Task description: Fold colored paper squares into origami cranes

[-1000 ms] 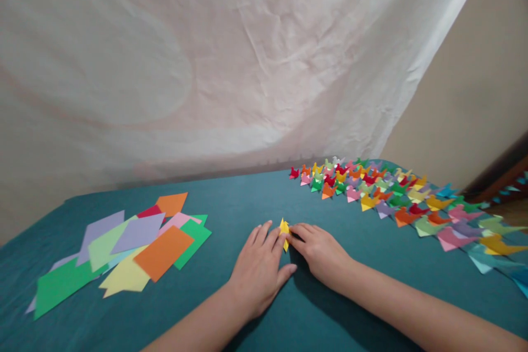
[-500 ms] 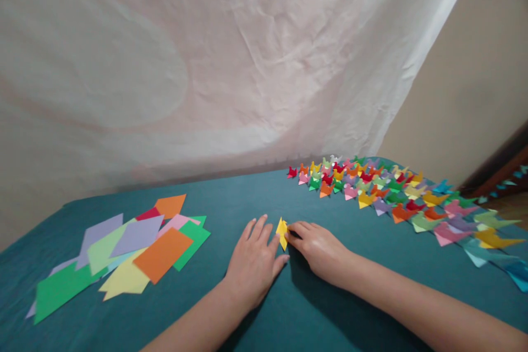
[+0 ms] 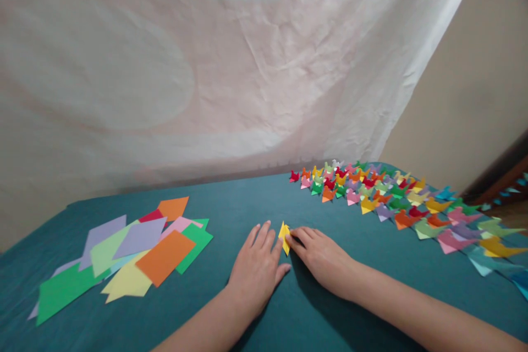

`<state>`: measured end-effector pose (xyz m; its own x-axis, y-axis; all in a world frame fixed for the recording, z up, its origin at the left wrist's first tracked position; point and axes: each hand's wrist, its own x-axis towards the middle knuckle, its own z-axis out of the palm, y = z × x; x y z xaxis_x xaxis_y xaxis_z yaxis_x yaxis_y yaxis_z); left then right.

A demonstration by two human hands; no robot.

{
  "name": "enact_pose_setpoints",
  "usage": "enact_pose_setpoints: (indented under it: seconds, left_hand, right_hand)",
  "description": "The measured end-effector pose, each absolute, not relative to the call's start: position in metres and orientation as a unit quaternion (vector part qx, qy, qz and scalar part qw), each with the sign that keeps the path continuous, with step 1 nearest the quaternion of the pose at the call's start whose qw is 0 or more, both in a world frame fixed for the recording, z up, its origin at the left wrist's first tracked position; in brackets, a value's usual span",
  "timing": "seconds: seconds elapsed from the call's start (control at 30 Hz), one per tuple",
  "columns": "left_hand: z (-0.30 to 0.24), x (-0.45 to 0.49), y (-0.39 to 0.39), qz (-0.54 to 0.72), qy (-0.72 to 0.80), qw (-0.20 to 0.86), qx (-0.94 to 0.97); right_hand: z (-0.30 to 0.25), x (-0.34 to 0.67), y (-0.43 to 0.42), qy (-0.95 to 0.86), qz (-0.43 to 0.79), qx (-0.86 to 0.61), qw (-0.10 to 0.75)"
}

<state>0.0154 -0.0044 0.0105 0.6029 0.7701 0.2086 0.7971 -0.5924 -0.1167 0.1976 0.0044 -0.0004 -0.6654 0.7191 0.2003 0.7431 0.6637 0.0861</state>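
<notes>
A small piece of folded yellow paper [image 3: 284, 238] lies on the dark teal tablecloth, pointed at its far and near ends. My right hand [image 3: 322, 253] has its thumb and fingertips closed on the paper's right edge. On the other side, my left hand [image 3: 258, 264] rests flat with its fingers stretched out. Its index fingertip touches the paper's left edge or lies right beside it; the thumb is spread below. The fingertips hide part of the paper's sides.
Loose paper sheets in several colours, an orange sheet [image 3: 165, 257] among them, overlap on the left. Rows of folded paper birds, such as an orange bird [image 3: 406, 219], stand at the right. A pale cloth [image 3: 231, 66] hangs behind the teal tablecloth [image 3: 231, 198].
The view has tilted slightly, so everything sits a little lower in the picture. Both hands stay at the folded yellow paper, with hardly any shift of the fingers.
</notes>
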Motion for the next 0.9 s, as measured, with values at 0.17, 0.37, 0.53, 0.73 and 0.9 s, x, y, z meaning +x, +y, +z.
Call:
enact_pose_setpoints:
  seconds: [0.17, 0.37, 0.53, 0.73, 0.9]
  left_hand:
    - [0.009, 0.016, -0.005, -0.079, -0.446, 0.084, -0.887]
    - [0.005, 0.017, -0.006, -0.114, -0.447, 0.056, -0.885]
    - [0.005, 0.017, -0.006, -0.131, -0.443, 0.044, -0.886]
    - [0.007, 0.017, -0.007, -0.127, -0.449, 0.029, -0.884]
    - [0.006, 0.016, -0.007, -0.128, -0.443, 0.029, -0.887]
  right_hand:
    - [0.002, 0.196, 0.008, -0.908, -0.089, -0.406, 0.052]
    - [0.006, 0.198, 0.013, -0.910, -0.073, -0.403, 0.058]
    - [0.010, 0.198, 0.013, -0.908, -0.053, -0.412, 0.056]
    - [0.009, 0.198, 0.015, -0.906, -0.032, -0.417, 0.059]
    - [0.007, 0.199, 0.014, -0.906, -0.030, -0.417, 0.071]
